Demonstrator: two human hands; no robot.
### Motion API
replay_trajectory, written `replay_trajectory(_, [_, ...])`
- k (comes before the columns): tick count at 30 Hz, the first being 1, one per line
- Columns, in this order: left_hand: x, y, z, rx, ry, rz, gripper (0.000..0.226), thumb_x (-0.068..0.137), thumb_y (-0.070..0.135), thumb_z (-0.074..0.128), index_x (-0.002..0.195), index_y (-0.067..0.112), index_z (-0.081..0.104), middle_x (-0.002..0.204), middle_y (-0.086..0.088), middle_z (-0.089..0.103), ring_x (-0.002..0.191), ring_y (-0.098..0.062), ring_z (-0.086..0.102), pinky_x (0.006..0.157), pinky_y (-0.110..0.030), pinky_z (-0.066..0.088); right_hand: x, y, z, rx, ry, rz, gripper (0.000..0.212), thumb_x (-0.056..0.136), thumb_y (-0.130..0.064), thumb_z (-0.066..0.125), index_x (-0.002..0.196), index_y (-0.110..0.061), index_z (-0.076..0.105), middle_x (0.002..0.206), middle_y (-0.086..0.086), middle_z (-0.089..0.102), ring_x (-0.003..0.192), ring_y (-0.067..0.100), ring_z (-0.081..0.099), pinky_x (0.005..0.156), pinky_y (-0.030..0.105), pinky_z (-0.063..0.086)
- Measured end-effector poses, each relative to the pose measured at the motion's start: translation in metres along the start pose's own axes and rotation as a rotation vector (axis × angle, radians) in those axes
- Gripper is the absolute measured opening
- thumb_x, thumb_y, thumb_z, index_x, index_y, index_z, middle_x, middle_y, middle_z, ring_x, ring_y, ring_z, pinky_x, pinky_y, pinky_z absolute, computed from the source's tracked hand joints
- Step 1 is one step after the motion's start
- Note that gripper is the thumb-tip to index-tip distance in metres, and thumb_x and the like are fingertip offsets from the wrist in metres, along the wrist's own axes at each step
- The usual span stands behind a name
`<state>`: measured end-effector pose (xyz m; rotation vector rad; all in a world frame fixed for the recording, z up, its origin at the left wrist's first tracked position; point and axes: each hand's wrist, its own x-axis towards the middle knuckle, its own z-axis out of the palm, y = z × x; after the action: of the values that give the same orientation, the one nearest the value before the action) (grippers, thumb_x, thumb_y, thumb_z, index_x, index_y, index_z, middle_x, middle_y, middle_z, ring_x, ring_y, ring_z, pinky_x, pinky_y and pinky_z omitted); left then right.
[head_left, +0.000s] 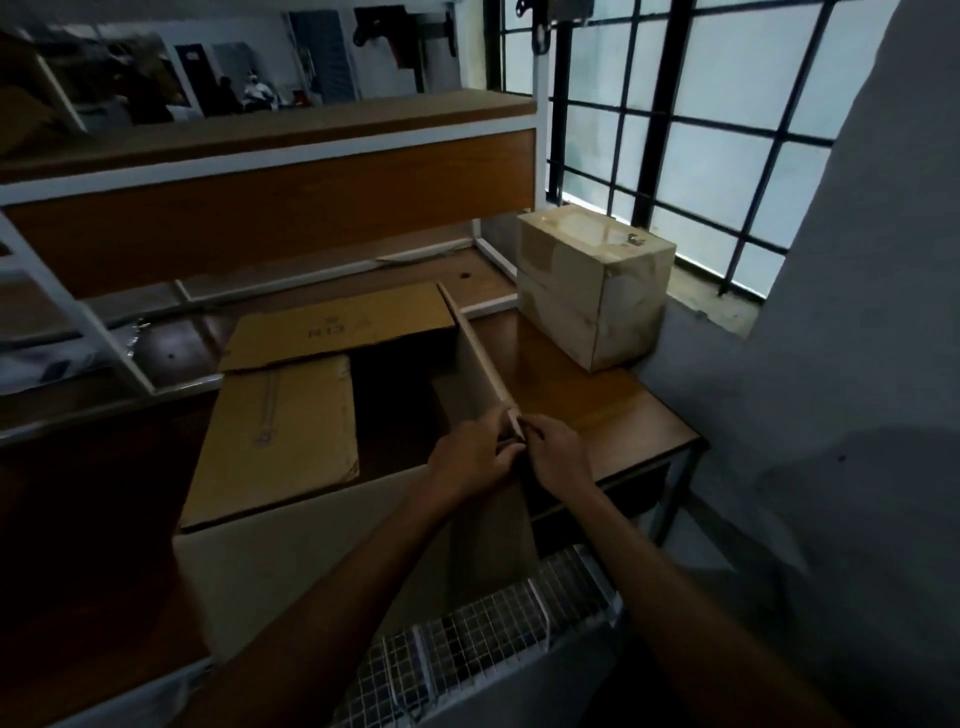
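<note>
A large cardboard box (275, 431) stands on the wooden table (613, 405) in front of me. Its far and left flaps are folded down and its inside shows dark. The right flap (475, 348) stands upright, seen edge-on. My left hand (470, 457) and my right hand (558, 457) meet at the near end of this flap. The fingers of both hands pinch its edge from either side.
A smaller taped cardboard box (592, 280) sits at the table's far right by a barred window (696, 130). A white-framed wooden shelf (270, 208) rises behind. A wire-mesh basket (493, 644) lies below my arms. A grey wall (857, 364) closes the right side.
</note>
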<state>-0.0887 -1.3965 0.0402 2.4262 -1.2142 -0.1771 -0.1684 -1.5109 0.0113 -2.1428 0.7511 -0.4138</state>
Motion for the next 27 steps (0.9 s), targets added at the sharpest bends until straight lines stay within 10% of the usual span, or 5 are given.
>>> replay_trajectory(7, [-0.014, -0.049, -0.047, 0.25, 0.234, 0.012, 0.032, 0.095, 0.044, 0.051, 0.108, 0.021, 0.068, 0.109, -0.004, 0.066, 0.107, -0.02, 0.057, 0.088, -0.035, 0.045, -0.005, -0.049, -0.001, -0.136, 0.23, -0.331, 0.019, 0.094, -0.021, 0.055, 0.101, -0.012, 0.07, 0.103, 0.006, 0.069, 0.092, 0.025, 0.064, 0.07, 0.03, 0.043])
replay_trajectory(12, [-0.044, -0.129, -0.067, 0.283, 0.074, -0.38, 0.046, 0.083, 0.059, 0.039, 0.111, 0.035, 0.066, 0.129, -0.001, 0.05, 0.132, -0.032, 0.038, 0.11, -0.058, 0.025, -0.02, -0.071, 0.029, -0.323, -0.129, -0.534, 0.03, 0.097, -0.043, 0.047, 0.097, -0.027, 0.071, 0.097, -0.002, 0.073, 0.089, 0.019, 0.067, 0.072, 0.032, 0.047])
replay_trajectory(22, [-0.101, -0.113, -0.058, 0.169, -0.192, -0.456, 0.067, 0.083, 0.051, 0.047, 0.145, 0.027, 0.041, 0.153, -0.005, 0.031, 0.141, -0.032, 0.028, 0.113, -0.057, 0.025, -0.065, -0.066, 0.032, -0.571, -0.128, -0.525, 0.05, 0.097, -0.058, 0.037, 0.082, -0.022, 0.069, 0.08, -0.001, 0.067, 0.076, 0.019, 0.064, 0.073, 0.034, 0.052])
replay_trajectory(27, [-0.121, -0.108, -0.057, 0.145, -0.108, -0.441, 0.023, 0.091, 0.05, 0.049, 0.102, 0.031, 0.042, 0.13, -0.006, 0.051, 0.127, -0.034, 0.042, 0.106, -0.053, 0.035, -0.067, -0.063, 0.027, -0.523, -0.306, -0.481, 0.038, 0.095, -0.057, 0.044, 0.073, -0.03, 0.059, 0.074, -0.009, 0.059, 0.074, 0.014, 0.062, 0.072, 0.037, 0.056])
